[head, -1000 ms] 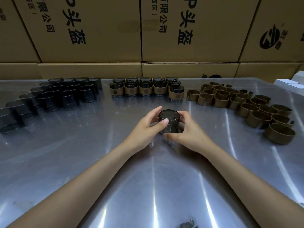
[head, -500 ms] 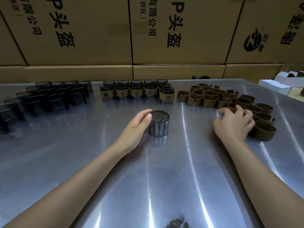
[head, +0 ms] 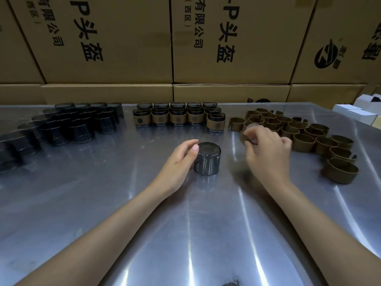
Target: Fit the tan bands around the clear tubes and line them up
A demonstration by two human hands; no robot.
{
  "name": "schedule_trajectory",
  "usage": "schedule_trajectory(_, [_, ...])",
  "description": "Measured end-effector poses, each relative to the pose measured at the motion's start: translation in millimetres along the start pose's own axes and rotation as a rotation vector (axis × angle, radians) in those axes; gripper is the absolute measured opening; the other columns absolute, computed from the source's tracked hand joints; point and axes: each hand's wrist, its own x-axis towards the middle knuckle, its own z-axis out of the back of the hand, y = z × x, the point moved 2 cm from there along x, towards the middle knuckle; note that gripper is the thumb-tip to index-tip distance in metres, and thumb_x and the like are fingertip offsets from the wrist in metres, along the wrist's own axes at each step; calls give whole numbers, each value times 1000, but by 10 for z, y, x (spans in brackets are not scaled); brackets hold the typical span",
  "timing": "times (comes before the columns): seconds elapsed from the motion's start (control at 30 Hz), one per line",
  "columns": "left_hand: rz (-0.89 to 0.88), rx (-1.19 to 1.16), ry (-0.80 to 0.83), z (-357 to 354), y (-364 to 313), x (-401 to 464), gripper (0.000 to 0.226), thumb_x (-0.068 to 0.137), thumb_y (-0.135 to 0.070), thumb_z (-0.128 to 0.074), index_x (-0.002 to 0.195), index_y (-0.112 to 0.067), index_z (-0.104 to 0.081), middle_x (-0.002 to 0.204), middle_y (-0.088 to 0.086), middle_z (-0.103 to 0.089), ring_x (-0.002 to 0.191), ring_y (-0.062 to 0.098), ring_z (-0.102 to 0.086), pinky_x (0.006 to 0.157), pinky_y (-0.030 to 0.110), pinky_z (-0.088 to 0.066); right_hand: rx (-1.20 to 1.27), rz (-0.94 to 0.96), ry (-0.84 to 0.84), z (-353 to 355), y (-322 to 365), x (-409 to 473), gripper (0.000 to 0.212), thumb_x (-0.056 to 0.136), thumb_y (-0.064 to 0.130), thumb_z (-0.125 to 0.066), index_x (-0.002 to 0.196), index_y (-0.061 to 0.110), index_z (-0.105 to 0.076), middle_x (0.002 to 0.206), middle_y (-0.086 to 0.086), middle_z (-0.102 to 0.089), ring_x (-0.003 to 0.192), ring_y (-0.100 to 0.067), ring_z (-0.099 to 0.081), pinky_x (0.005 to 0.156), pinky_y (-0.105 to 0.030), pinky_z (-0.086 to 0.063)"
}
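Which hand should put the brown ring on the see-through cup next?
The right hand, most likely. It already pinches a tan band in its fingers, just right of the clear tube. The left hand only touches the tube's side, so it is better placed to steady it.

- Bare metal table [head: 103, 203]: open passage across the near half.
- Far edge blocked: unbanded tubes [head: 68, 124] left, banded tubes [head: 177, 116] centre, loose bands [head: 305, 133] right.
- Cartons [head: 123, 48] wall the rear.

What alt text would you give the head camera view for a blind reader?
A person's left hand touches a clear tube on a metal table, while the right hand pinches a tan band beside loose bands.
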Motion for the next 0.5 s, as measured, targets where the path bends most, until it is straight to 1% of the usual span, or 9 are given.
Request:
schedule_trajectory(0.07, [-98,64,-116,35,-36,-12,26,101,-30,-46,124,-25,-56,126,-8,-56,108,-6,-53,85,4,-38,21,177,-91,32,236,-35,18,87,8,-64,104,16,-65,96,0,-67,91,-23,-60,80,-31,-24])
schedule_trajectory(0.13, [-243,125,-235,57,-95,-53,18,98,-32,-52,113,-26,-60,113,-10,-59,99,-3,-56,80,7,-41,39,325,-187,62,439,-98,17,85,8,-66,101,14,-67,91,1,-68,85,-21,-61,77,-33,-27])
schedule_trajectory(0.23, [-410,212,-224,9,-147,-122,26,92,-47,-48,107,-28,-59,102,-10,-59,95,4,-57,79,18,-45,100,465,-244,69,659,-195,14,83,10,-68,97,13,-67,86,2,-68,78,-19,-62,75,-32,-27])
schedule_trajectory(0.3, [-415,206,-223,-8,-169,-138,27,89,-52,-47,103,-31,-55,99,-11,-59,91,6,-58,76,21,-47,142,492,-222,65,729,-235,15,81,9,-68,95,12,-66,83,1,-68,75,-19,-62,75,-30,-28])
schedule_trajectory(0.4, [-369,152,-242,11,-176,-132,18,86,-55,-48,97,-41,-51,96,-14,-59,88,4,-58,74,16,-45,217,475,-161,49,760,-258,19,77,5,-71,95,8,-66,83,-1,-67,76,-19,-63,77,-30,-34])
schedule_trajectory(0.43, [-360,137,-237,12,-176,-131,17,86,-55,-48,97,-42,-50,95,-15,-60,88,3,-58,74,14,-45,252,461,-131,40,766,-265,21,76,4,-71,96,7,-65,85,-2,-67,78,-20,-63,78,-32,-38])
schedule_trajectory(0.5, [-351,94,-218,8,-169,-128,21,87,-54,-48,98,-38,-52,96,-12,-61,88,4,-60,73,13,-45,297,449,-86,31,774,-281,25,75,5,-70,99,6,-63,91,-2,-67,86,-18,-60,79,-34,-44])
